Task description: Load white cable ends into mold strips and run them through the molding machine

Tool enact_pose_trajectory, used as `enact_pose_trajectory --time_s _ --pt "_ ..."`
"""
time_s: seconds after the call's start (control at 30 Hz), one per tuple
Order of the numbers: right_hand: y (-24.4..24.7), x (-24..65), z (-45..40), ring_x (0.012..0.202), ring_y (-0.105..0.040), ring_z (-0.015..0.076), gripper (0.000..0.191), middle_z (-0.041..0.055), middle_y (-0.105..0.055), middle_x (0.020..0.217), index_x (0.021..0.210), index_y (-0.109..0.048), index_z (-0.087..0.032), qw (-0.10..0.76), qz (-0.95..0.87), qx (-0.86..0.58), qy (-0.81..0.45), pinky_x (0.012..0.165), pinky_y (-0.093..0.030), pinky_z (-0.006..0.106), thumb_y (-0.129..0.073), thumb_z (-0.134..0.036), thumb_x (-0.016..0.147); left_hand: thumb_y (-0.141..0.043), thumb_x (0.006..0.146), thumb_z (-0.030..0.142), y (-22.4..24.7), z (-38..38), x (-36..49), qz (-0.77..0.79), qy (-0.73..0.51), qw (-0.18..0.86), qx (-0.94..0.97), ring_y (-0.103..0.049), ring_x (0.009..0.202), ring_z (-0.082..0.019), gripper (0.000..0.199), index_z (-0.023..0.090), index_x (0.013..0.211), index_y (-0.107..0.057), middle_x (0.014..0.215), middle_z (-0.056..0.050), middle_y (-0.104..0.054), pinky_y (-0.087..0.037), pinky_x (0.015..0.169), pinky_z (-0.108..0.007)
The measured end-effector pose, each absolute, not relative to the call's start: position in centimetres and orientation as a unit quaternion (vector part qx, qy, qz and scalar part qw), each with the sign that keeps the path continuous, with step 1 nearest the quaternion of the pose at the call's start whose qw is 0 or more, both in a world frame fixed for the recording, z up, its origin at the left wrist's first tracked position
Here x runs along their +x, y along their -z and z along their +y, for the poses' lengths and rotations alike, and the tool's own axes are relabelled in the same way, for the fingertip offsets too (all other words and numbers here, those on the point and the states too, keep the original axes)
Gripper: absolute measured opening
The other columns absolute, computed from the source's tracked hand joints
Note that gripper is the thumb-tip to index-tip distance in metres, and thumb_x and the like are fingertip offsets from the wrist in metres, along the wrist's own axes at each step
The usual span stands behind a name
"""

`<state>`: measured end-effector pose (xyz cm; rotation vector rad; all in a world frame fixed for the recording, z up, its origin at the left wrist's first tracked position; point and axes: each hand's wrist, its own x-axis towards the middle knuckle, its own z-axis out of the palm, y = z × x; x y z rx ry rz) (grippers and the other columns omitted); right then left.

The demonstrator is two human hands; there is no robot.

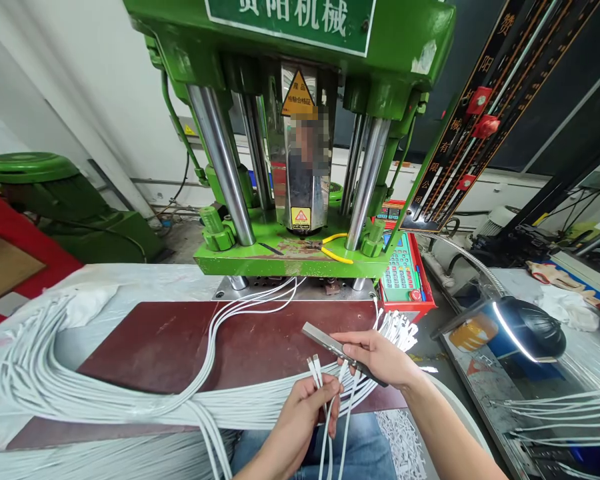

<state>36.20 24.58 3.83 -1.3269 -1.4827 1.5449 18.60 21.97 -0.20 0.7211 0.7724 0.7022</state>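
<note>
Over my jeans point(360, 450), my left hand point(305, 400) pinched a few white cables point(329, 443), their plug ends point(313, 363) standing above the thumb. My right hand point(375, 357) was closed round a flat metal tool point(325, 339) just beside those plugs; whether it also held a cable I couldn't tell. Good work here, I judged, meant gripping close below the plugs, holding them level and minding my thumb near the tool. White scraps point(400, 443) lay below my right forearm. Just beyond, the thick cable bundle point(240, 407) crossed the brown board point(265, 333), crowding my reach and apt to snag. Farther off stood the green press point(280, 267) with yellow-handled pliers point(337, 258) on it, the control panel point(400, 273) to its right.
</note>
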Motion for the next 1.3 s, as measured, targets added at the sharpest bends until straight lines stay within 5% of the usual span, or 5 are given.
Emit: enact_pose_trajectory --time_s 0.6,0.8,1.0,1.3 --pt "-3.8 36.2 24.2 0.065 -0.055 0.0144 0.045 0.0036 -0.07 0.087 0.128 -0.06 -0.021 0.296 -0.595 -0.512 -0.545 0.064 -0.044 0.028 -0.055 -0.043 0.089 -0.07 0.074 0.042 -0.1 22.1 18.6 0.369 -0.32 0.801 0.347 -0.045 0.042 -0.008 0.032 0.014 0.067 -0.058 0.056 0.0 -0.057 -0.036 0.045 -0.022" --pt "-3.9 37.2 24.4 0.072 -0.056 0.0146 0.043 0.0036 -0.069 0.086 0.126 -0.062 -0.022 0.313 -0.582 -0.498 -0.561 0.068 -0.043 0.027 -0.057 -0.043 0.089 -0.067 0.08 0.039 0.0 21.8 18.2 0.325 -0.361 0.814 0.317 -0.055 0.06 -0.011 0.025 0.015 0.081 -0.059 0.071 0.0 -0.06 -0.047 0.062 -0.026" --pt "-4.4 37.5 24.3 0.067 -0.051 0.0127 0.04 0.0021 -0.067 0.082 0.125 -0.062 -0.023 0.293 -0.603 -0.495 -0.553 0.061 -0.04 0.024 -0.055 -0.042 0.09 -0.068 0.077 0.045 0.5 21.7 17.9 0.367 -0.353 0.78 0.363 -0.041 0.039 -0.007 0.033 0.016 0.069 -0.054 0.053 0.004 -0.052 -0.034 0.039 -0.02" --pt "-4.5 37.1 24.4 0.062 -0.048 0.0116 0.044 0.002 -0.066 0.08 0.126 -0.062 -0.022 0.268 -0.608 -0.501 -0.555 0.058 -0.039 0.023 -0.055 -0.045 0.089 -0.066 0.077 0.043 1.0 21.8 17.9 0.391 -0.336 0.76 0.395 -0.038 0.034 -0.006 0.032 0.016 0.066 -0.053 0.05 0.003 -0.053 -0.029 0.035 -0.018"
